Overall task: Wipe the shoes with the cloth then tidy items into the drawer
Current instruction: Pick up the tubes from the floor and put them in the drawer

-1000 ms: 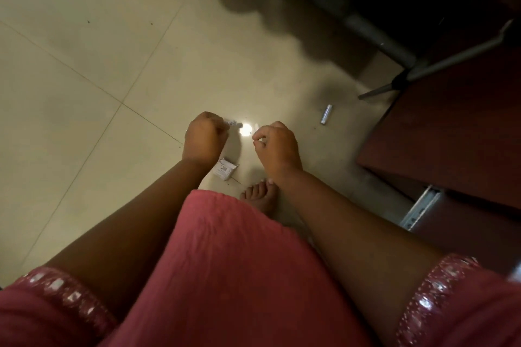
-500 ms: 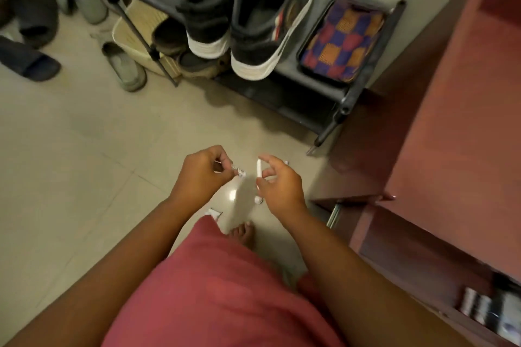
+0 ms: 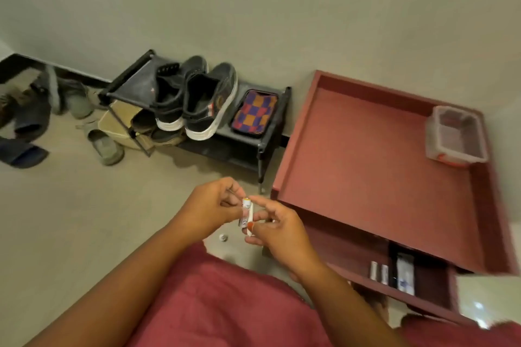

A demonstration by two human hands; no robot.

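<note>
Looking down from head height: on the far left, loose sandals lie on the pale floor beside a low black shoe rack. On the rack stand two black sneakers with white soles, and right of them a folded checked cloth.

Near the middle, the left hand and right hand meet above the floor. Both pinch small white batteries between curled fingertips; how many is hard to tell. These look light, stiff and smooth, likely to roll or slip, so a grip round the middle of each cylinder seems safest. A small round object, perhaps a button cell, lies on the floor just beneath the hands.

To the right stands a reddish cabinet with a clear plastic box on its far right corner. Below, its open drawer already holds two batteries and a dark remote-like item.
</note>
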